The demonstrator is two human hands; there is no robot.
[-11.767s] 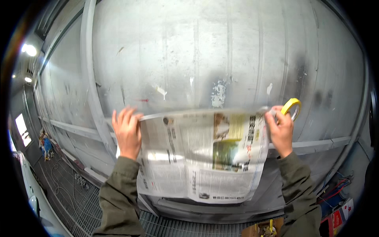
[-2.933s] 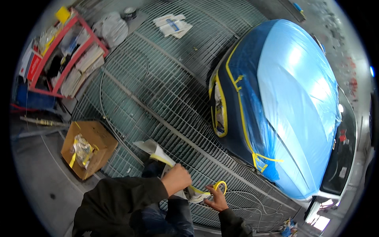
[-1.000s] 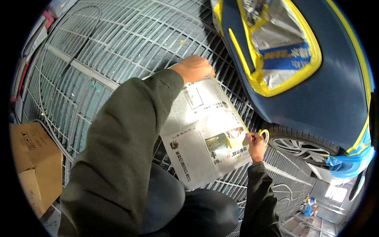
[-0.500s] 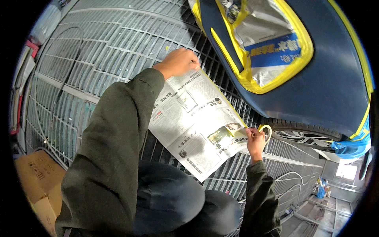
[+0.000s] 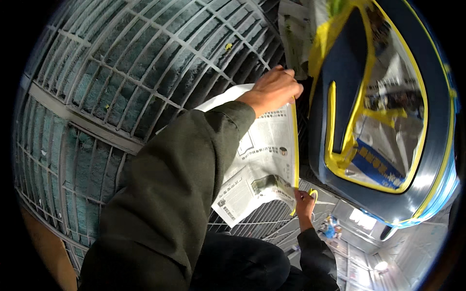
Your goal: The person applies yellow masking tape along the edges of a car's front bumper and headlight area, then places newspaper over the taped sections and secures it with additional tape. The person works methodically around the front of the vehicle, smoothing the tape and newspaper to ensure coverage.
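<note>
A printed newspaper sheet [image 5: 262, 160] is stretched between my two hands, with a strip of yellow masking tape [image 5: 295, 145] along its right edge. My left hand [image 5: 276, 91] pinches the far end of the taped edge. At the near end, my right hand [image 5: 304, 202] grips the taped edge together with a roll of yellow masking tape [image 5: 313, 195], partly hidden by the fingers. Just right of the sheet stands a dark blue car bumper [image 5: 318, 150]. Its opening is bordered in yellow tape and covered with newspaper [image 5: 407, 116]. My left sleeve hides part of the held sheet.
Metal floor grating [image 5: 121, 72] spreads below and to the left, with a flat crossbar [image 5: 82, 119] over it. A cardboard box [image 5: 48, 247] sits at the lower left. Blue plastic film [image 5: 439, 201] wraps the car's right side. My knee [image 5: 242, 259] is below the sheet.
Both hands have brought the newspaper nearer the bumper, and its taped edge now runs more upright. The view has shifted; the bumper looks closer and the wheel is out of sight.
</note>
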